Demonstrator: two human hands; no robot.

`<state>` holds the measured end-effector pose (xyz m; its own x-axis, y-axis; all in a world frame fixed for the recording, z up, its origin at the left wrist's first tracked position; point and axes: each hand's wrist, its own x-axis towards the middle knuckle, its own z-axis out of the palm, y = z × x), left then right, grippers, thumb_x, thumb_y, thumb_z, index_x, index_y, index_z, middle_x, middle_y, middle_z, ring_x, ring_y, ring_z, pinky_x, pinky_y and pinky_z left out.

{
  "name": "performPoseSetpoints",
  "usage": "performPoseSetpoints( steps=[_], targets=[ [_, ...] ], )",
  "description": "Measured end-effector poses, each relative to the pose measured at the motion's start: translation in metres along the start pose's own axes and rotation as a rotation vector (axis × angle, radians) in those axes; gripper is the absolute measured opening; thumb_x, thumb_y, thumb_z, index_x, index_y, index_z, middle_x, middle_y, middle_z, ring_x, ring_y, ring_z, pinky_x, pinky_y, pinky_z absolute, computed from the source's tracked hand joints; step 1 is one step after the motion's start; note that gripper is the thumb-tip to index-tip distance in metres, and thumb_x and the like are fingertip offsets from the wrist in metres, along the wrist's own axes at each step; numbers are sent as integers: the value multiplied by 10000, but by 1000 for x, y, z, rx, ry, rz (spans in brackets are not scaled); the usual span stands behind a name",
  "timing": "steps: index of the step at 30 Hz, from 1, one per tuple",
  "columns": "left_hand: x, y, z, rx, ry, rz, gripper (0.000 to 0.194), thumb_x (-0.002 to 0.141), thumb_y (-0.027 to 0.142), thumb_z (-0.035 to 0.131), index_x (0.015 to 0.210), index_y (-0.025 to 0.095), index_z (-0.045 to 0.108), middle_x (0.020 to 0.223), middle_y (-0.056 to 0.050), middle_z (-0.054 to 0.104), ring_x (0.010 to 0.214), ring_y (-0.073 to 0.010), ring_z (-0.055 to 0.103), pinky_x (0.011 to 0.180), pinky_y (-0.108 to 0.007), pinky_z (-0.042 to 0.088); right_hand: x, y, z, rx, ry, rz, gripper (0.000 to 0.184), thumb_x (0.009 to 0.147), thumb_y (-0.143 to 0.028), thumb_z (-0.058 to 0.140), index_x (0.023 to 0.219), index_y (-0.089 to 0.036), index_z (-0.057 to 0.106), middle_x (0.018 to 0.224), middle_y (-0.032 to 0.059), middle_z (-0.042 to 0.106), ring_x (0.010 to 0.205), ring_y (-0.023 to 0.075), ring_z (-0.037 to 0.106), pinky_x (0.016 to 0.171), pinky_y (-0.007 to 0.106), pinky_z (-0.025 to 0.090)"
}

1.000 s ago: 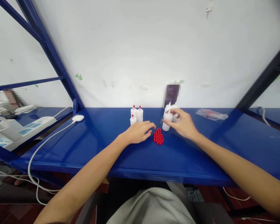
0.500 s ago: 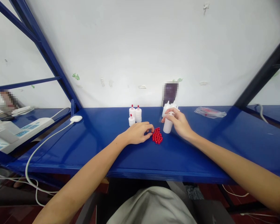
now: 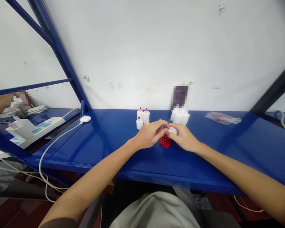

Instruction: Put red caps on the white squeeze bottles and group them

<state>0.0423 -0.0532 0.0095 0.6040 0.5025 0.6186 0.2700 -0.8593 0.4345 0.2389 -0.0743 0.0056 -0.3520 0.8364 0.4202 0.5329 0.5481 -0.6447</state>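
My right hand point(image 3: 184, 136) is closed round a small white squeeze bottle point(image 3: 173, 130), which lies tilted with its tip toward the left. At that tip the fingers of my left hand point(image 3: 152, 134) pinch a small red cap point(image 3: 167, 128); whether it is seated on the tip is hidden by my fingers. Below both hands lies a pile of red caps point(image 3: 165, 142) on the blue table point(image 3: 104, 139). Left of the pile stand three white bottles point(image 3: 146, 116) with red caps on. Several white bottles point(image 3: 180, 116) are grouped behind my right hand.
A clear plastic bag point(image 3: 223, 117) with something red lies at the back right. On the left are a white puck-like device point(image 3: 85, 119) with a cable and a power strip point(image 3: 45, 126). Another person's hand point(image 3: 4, 101) shows at far left. A blurred dark panel point(image 3: 180, 96) is against the wall.
My right hand has tipped the upright bottle sideways and brought it left. My left hand has picked up a red cap and met the bottle's tip. The view has shifted slightly.
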Motion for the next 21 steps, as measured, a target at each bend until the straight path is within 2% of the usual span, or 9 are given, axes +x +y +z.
performPoseSetpoints(
  steps=[4,13,21],
  targets=[
    [-1,2,-2,29,-81,26,232,1001,350,411,1091,196,560,796,-15,622,674,-125,560,667,-246,439,-2,0,1,-72,-41,0,148,845,-303,516,794,-187,593,669,-16,588,593,146,495,587,276,378],
    [-2,-3,-4,121,-56,15,229,1017,368,374,1091,189,496,744,5,592,585,-108,519,580,-232,398,-2,-1,0,-7,-8,-3,183,866,-340,527,778,-188,579,631,-25,553,581,139,481,577,267,366],
    [-1,0,-6,294,-96,151,231,1024,330,349,1077,186,520,851,-37,678,742,-154,657,640,-249,460,-3,-3,-4,56,-48,-32,194,861,-361,532,809,-186,599,674,-14,577,609,150,491,601,280,377]
  ],
)
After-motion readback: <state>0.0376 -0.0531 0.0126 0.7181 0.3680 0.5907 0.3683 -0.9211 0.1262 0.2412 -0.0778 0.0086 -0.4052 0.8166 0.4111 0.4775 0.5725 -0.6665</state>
